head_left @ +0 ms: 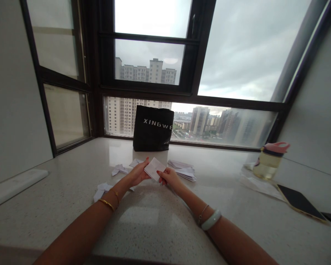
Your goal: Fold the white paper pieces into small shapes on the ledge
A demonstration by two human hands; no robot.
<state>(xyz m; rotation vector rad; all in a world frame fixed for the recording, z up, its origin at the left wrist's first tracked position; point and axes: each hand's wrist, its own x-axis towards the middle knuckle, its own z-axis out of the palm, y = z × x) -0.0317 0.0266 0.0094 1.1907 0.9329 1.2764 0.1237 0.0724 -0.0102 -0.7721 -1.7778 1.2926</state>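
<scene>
Between my two hands, above the speckled white counter (143, 224), is a small folded square of white paper (154, 168). My left hand (139, 173) grips its left edge. On the lower right corner, my right hand (167, 176) pinches it, the thumb lying on top. Several folded white paper pieces (119, 169) lie beyond and beside my left hand. Another folded piece (101, 191) is partly hidden behind my left wrist. A stack of folded white paper (182, 170) rests to the right, just past my right hand.
A black bag (153, 129) stands upright against the window at the back. At the right are a water bottle (269, 162) with a pink lid, crumpled clear plastic (260, 186) and a dark phone (302, 202). A long white object (18, 186) lies at the left.
</scene>
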